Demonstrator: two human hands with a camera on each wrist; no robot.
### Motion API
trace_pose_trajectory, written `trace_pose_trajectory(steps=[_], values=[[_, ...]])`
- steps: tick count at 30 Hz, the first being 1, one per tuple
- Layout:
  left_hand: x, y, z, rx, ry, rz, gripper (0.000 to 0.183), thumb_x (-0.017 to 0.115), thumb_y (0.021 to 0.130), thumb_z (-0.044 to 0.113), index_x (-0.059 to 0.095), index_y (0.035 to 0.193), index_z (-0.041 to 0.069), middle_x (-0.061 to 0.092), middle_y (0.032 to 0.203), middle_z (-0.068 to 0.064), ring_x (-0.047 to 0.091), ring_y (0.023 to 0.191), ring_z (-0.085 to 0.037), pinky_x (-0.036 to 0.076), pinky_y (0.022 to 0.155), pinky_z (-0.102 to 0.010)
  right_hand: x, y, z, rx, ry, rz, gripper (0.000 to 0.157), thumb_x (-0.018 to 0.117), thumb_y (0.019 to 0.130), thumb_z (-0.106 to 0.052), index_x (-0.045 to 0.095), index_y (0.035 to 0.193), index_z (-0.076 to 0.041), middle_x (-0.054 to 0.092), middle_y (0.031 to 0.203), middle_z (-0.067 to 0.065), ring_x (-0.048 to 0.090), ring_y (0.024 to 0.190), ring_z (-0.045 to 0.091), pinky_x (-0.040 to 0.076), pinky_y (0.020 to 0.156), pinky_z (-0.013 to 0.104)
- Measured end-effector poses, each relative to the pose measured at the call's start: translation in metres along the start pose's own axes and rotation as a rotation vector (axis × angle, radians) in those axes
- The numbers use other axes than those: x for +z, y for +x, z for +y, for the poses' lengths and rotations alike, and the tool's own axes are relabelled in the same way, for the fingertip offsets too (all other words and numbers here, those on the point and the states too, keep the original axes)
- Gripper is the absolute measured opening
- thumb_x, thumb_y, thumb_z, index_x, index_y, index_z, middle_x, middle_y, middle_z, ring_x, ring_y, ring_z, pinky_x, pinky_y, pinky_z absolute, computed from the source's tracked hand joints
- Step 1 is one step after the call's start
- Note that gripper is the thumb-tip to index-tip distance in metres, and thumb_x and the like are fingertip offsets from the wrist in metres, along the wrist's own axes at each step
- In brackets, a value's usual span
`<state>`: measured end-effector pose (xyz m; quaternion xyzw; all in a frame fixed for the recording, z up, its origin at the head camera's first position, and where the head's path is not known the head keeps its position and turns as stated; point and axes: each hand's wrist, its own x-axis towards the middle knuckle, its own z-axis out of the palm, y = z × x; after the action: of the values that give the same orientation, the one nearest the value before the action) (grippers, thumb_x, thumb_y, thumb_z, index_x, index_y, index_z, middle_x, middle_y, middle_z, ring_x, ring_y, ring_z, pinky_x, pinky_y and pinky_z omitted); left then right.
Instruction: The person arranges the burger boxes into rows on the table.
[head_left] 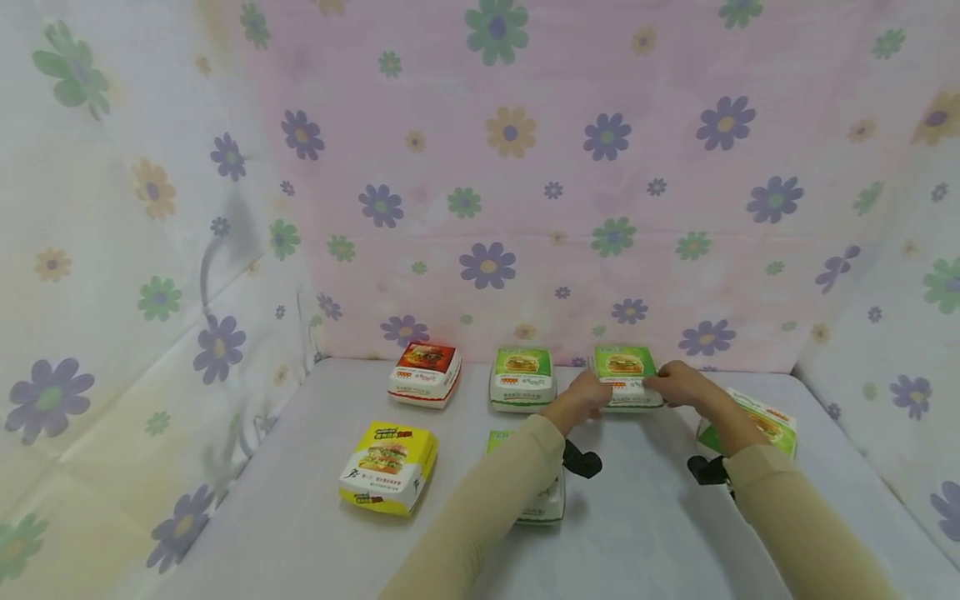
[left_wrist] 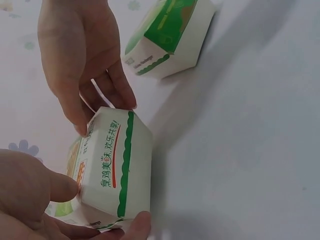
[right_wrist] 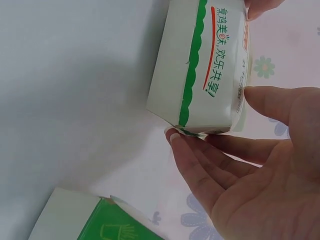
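Observation:
Both hands are at a green-and-white burger box (head_left: pixel 624 365) in the back row. My left hand (head_left: pixel 582 398) grips its left end, thumb on the upper edge and fingertips along the lower side. At the opposite end my right hand (head_left: pixel 686 386) holds the box between thumb and fingers, as the right wrist view shows. The front of this box (left_wrist: pixel 112 162), with green lettering and a wavy green band, faces the wrist cameras. Just right of the right wrist lies another green box (head_left: pixel 772 425), set at an angle and partly covered by the forearm.
A second green box (head_left: pixel 522 379) and a red-topped box (head_left: pixel 425 373) stand left along the back. In front are a yellow box (head_left: pixel 388 468) and a green box (head_left: pixel 543 504) half hidden under the left sleeve. Flowered cloth walls (head_left: pixel 480 167) enclose the pale table (head_left: pixel 637 533).

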<state>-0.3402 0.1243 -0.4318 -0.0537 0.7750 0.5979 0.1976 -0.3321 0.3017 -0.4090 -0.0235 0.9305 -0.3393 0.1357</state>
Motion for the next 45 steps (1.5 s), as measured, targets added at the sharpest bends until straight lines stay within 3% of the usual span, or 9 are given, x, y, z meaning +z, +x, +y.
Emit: trace_pose_trajectory(steps=[11,15,17,21,25,31,36,41,45], values=[[0.002,0.002,0.000,-0.012,-0.030,-0.020,0.024,0.055,0.093,0.006,0.054,0.117,0.009,0.058,0.092,-0.005,0.057,0.099,-0.029,0.046,0.089,-0.048,0.004,0.005,-0.002,0.065,0.075,-0.003,0.052,0.045,0.097,-0.023,0.040,0.122,0.022,0.053,0.108,0.027,0.055,0.097,0.034,0.052,0.080,0.043],[0.001,0.003,0.004,-0.041,0.003,0.011,0.020,0.055,0.094,0.013,0.052,0.112,0.006,0.054,0.086,-0.006,0.055,0.079,-0.025,0.048,0.087,-0.046,0.001,0.004,0.000,0.058,0.021,0.018,0.053,0.044,0.097,-0.026,0.041,0.120,0.022,0.053,0.107,0.028,0.055,0.095,0.034,0.053,0.077,0.042],[0.000,0.003,0.004,-0.040,0.036,0.015,0.024,0.055,0.094,0.018,0.052,0.114,0.004,0.053,0.086,-0.007,0.054,0.079,-0.024,0.049,0.085,-0.046,-0.001,0.001,0.001,0.041,-0.032,0.027,0.053,0.044,0.097,-0.026,0.042,0.120,0.022,0.053,0.109,0.031,0.056,0.093,0.034,0.053,0.073,0.040],[-0.004,0.000,0.007,-0.007,0.109,-0.016,0.040,0.055,0.095,0.024,0.047,0.126,0.000,0.054,0.095,-0.009,0.056,0.090,-0.027,0.050,0.083,-0.045,-0.010,-0.011,-0.003,-0.024,-0.159,0.030,0.053,0.043,0.098,-0.026,0.045,0.119,0.022,0.051,0.115,0.037,0.056,0.097,0.043,0.051,0.075,0.045],[-0.009,-0.008,0.010,0.037,0.161,-0.050,0.054,0.055,0.095,0.029,0.038,0.137,0.000,0.053,0.116,-0.012,0.054,0.100,-0.025,0.050,0.085,-0.044,-0.020,-0.028,-0.013,-0.081,-0.235,0.040,0.054,0.043,0.098,-0.029,0.047,0.121,0.020,0.050,0.119,0.037,0.050,0.107,0.050,0.047,0.081,0.053],[-0.013,-0.023,0.012,0.086,0.265,-0.065,0.071,0.054,0.095,0.037,0.020,0.148,0.005,0.031,0.147,-0.013,0.052,0.112,-0.024,0.052,0.082,-0.037,-0.028,-0.053,-0.018,-0.109,-0.224,0.083,0.060,0.045,0.098,-0.037,0.043,0.128,0.014,0.046,0.125,0.035,0.041,0.115,0.052,0.043,0.086,0.058],[-0.014,-0.032,0.012,0.114,0.289,-0.080,0.071,0.053,0.095,0.038,0.020,0.148,0.005,0.029,0.149,-0.013,0.051,0.114,-0.023,0.052,0.080,-0.034,-0.034,-0.073,-0.014,-0.129,-0.211,0.099,0.062,0.046,0.097,-0.042,0.045,0.128,0.012,0.048,0.124,0.033,0.045,0.113,0.050,0.046,0.083,0.056],[-0.013,-0.041,0.008,0.172,0.306,-0.101,0.070,0.052,0.095,0.040,0.021,0.149,0.007,0.028,0.150,-0.010,0.039,0.129,-0.022,0.041,0.099,-0.038,-0.039,-0.085,-0.003,-0.142,-0.206,0.123,0.063,0.045,0.097,-0.045,0.047,0.127,0.010,0.049,0.124,0.032,0.049,0.110,0.048,0.048,0.081,0.054],[-0.002,-0.049,0.002,0.230,0.308,-0.127,0.065,0.053,0.094,0.038,0.027,0.146,0.008,0.037,0.145,-0.009,0.036,0.131,-0.021,0.037,0.102,-0.040,-0.043,-0.095,0.009,-0.144,-0.194,0.151,0.063,0.043,0.098,-0.045,0.047,0.128,0.009,0.049,0.125,0.032,0.049,0.110,0.049,0.049,0.080,0.053]])
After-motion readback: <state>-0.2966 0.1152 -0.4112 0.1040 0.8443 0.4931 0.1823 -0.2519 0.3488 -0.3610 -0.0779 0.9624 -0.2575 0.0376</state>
